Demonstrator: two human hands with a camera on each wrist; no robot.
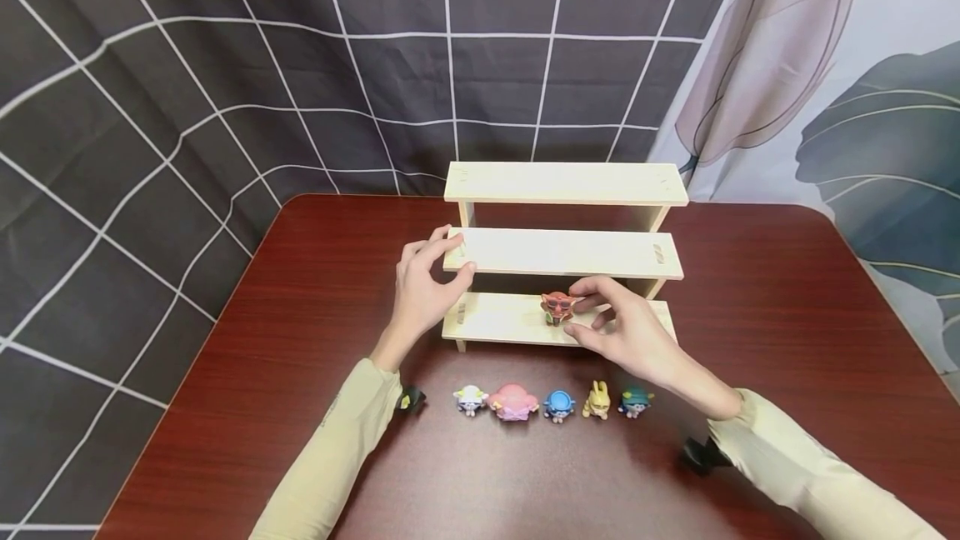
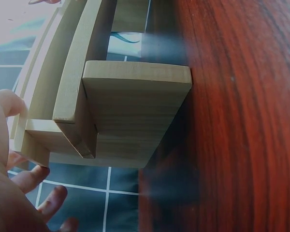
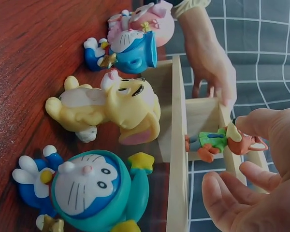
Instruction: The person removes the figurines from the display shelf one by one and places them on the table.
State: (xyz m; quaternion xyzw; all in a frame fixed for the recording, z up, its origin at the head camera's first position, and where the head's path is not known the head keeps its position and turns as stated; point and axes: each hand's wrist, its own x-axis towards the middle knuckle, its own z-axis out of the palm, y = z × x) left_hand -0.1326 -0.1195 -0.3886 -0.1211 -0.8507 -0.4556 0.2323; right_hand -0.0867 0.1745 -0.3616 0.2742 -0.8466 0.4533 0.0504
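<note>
My left hand (image 1: 423, 282) grips the left end of the wooden step shelf (image 1: 566, 252) at its middle board, thumb at the front edge. In the left wrist view, its fingers (image 2: 31, 180) bend around the board's end. A red-brown fox-like figurine (image 1: 557, 307) with sunglasses stands upright on the lowest board. Beside it is my right hand (image 1: 630, 332), thumb and fingers spread around the figurine's right side. In the right wrist view, one fingertip comes close to or touches the figurine's head (image 3: 240, 140); the lower fingers are apart from it.
Before the shelf, a row of figurines stands on the red-brown table (image 1: 345, 273): white (image 1: 470, 400), pink (image 1: 513, 402), blue (image 1: 558, 406), yellow rabbit-eared (image 1: 597, 400) and teal-hooded (image 1: 634, 402). A dark checked curtain (image 1: 390, 73) hangs behind.
</note>
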